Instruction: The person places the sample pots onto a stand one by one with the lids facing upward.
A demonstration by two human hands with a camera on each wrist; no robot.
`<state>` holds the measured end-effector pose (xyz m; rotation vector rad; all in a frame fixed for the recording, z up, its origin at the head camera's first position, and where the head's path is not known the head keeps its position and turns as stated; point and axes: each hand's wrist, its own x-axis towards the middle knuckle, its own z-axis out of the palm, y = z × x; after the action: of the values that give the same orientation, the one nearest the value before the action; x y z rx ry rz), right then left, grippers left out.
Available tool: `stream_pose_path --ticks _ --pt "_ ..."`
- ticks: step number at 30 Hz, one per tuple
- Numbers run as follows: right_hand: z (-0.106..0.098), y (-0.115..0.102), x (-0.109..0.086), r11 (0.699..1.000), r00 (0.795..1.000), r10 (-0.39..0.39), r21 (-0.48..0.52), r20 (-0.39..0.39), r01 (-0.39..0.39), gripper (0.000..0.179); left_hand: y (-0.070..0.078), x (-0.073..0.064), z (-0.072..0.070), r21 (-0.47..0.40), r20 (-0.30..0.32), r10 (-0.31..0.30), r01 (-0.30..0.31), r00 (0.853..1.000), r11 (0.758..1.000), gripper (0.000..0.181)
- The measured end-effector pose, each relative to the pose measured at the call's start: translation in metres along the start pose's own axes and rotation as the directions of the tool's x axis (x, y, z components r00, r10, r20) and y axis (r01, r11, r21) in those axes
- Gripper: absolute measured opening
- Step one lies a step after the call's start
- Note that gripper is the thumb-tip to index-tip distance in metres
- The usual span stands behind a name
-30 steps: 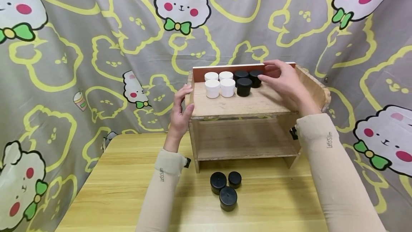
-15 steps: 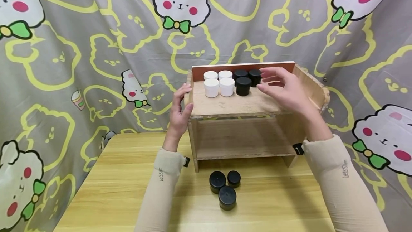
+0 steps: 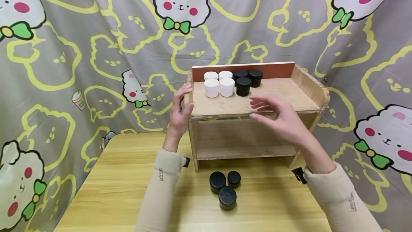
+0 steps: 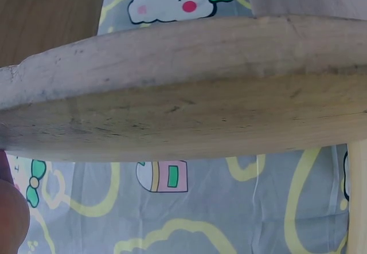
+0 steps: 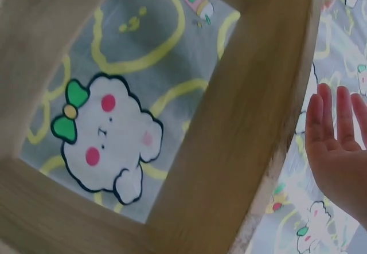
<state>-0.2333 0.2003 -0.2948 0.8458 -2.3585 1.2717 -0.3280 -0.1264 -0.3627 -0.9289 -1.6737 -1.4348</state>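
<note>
A small two-tier wooden shelf [image 3: 225, 107] stands on the table. My left hand [image 3: 179, 112] grips the rounded edge of its left side panel, fingers above and thumb below. Its panel edge [image 4: 183, 59] fills the left wrist view. My right hand [image 3: 283, 119] is in the air before the top board's front edge, fingers spread, nothing in it. The right wrist view shows the same hand [image 5: 338, 151]. On the top board, several white jars [image 3: 211, 88] sit at the left, with black jars [image 3: 243, 86] to their right: two behind, one in front.
Three black-lidded jars [image 3: 227, 198] stand grouped on the wooden table [image 3: 128, 178] before the shelf. A low red-brown back board [image 3: 276, 71] and a right side panel [image 3: 310, 87] border the top tier. A patterned curtain [image 3: 135, 56] hangs behind.
My right hand has left the rear-right black jar, drawing back and down toward me, past the top board's front edge. The jars stay put and my left hand keeps its grip.
</note>
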Motion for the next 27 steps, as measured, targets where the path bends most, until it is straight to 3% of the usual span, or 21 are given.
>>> stream_pose_path --ticks 5,15,21,27 --pt "0.017 0.007 -0.018 0.999 0.998 -0.051 0.002 0.047 0.051 0.047 -0.001 0.0 0.0 -0.008 0.002 0.015 -0.015 1.0 1.0 0.066" --pt "0.064 0.037 -0.057 0.998 0.982 -0.052 0.045 0.183 0.045 0.043 0.001 0.0 0.001 0.001 0.003 -0.002 0.002 1.0 1.0 0.072" --pt "0.092 0.06 -0.079 0.996 0.954 -0.012 0.084 0.298 -0.014 0.039 0.001 0.001 0.001 0.0 0.002 0.005 -0.005 1.0 1.0 0.071" --pt "0.105 0.085 -0.094 0.987 0.904 0.044 0.122 0.425 -0.105 0.041 0.0 0.0 0.0 -0.002 0.008 0.005 -0.005 1.0 1.0 0.07"
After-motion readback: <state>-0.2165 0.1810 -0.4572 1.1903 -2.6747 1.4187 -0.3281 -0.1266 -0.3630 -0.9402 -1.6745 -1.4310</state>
